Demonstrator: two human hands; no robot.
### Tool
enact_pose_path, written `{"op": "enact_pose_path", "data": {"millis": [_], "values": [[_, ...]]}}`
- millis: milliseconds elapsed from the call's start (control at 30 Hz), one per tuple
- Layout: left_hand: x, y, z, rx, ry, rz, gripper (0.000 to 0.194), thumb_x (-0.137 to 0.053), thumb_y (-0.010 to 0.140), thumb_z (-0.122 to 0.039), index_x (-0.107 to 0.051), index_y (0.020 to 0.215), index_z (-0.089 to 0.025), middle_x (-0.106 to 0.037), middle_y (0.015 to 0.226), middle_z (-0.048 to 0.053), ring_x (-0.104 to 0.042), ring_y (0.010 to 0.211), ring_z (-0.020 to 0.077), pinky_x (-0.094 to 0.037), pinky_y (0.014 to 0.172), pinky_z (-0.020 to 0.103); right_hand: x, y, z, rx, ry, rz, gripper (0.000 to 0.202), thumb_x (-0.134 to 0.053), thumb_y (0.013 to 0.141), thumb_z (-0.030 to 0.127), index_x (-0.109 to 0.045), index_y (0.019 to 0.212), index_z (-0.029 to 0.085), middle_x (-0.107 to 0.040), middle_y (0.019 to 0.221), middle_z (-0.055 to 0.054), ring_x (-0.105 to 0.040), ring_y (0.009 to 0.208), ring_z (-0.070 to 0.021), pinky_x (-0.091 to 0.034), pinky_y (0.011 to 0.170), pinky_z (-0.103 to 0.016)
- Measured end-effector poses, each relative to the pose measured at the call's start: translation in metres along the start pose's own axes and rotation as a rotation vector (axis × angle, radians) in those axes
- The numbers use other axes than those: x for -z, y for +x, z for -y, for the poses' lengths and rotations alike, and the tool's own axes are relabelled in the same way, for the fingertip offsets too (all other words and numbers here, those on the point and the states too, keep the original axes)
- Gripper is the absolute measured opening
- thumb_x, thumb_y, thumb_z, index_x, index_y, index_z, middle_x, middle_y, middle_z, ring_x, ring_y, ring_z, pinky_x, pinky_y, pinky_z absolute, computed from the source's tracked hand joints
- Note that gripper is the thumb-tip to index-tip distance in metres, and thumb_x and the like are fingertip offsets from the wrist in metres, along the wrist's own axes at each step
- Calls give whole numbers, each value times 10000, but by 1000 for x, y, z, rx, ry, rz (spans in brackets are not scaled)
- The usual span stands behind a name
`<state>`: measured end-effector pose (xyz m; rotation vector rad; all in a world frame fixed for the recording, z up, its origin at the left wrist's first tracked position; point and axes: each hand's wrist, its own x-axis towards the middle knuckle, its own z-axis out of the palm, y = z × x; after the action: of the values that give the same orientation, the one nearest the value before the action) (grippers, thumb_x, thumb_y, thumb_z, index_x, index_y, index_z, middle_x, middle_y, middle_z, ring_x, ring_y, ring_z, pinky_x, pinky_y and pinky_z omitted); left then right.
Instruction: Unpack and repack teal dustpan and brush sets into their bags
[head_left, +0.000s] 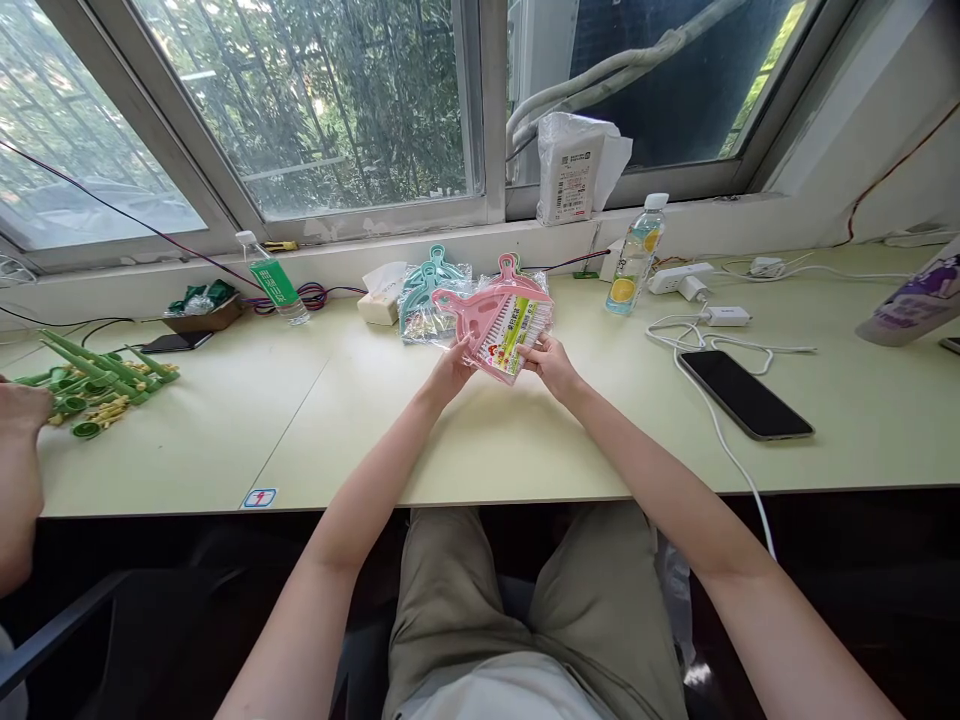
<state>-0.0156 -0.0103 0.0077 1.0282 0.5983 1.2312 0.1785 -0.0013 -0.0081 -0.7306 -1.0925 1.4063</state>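
Between my two hands is a pink dustpan and brush set (486,312) in clear plastic wrapping, tilted above the table, its white bristles and a green-and-white printed label facing me. My left hand (450,372) grips its lower left edge. On the lower right edge, the fingers of my right hand (553,366) are closed, with the thumb over the front. Just behind it lies a light blue dustpan and brush set (433,285), also wrapped in plastic and partly hidden by the pink one.
A tissue pack (381,293) and green-labelled bottle (275,280) stand left. To the right are another bottle (637,258), white cables, a phone (746,393) and a purple-patterned cup (911,298). Another person's hand (22,408) is beside green plastic pieces (101,378) at far left.
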Motion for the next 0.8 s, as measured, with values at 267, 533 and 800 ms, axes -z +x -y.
{"op": "enact_pose_path", "data": {"millis": [267,533,800], "values": [[3,3,0,6,-59,-178,492,-616,845,-267,-553,1328,-199,-684,1203,39,-609,1178,215,-448,1060,368,-1,-3,2,-19,-37,52,373,-776,700,251,-635,1041,198,-750,1030,-70,-719,952,-252,-583,905,-488],[-8,1,4,2,-111,-105,389,-652,833,-220,-631,1210,-125,-713,1144,70,-642,1130,210,-449,1067,339,-6,-4,-1,18,-14,18,389,-787,693,299,-619,1032,210,-745,1050,-56,-714,967,-232,-578,927,-456],[-24,-6,5,43,-148,-130,476,-683,818,-218,-594,1286,-201,-735,1099,31,-642,1148,211,-437,1099,353,-8,-5,1,32,30,-9,377,-809,670,315,-629,984,208,-748,1007,-57,-714,959,-244,-583,911,-466]]}}
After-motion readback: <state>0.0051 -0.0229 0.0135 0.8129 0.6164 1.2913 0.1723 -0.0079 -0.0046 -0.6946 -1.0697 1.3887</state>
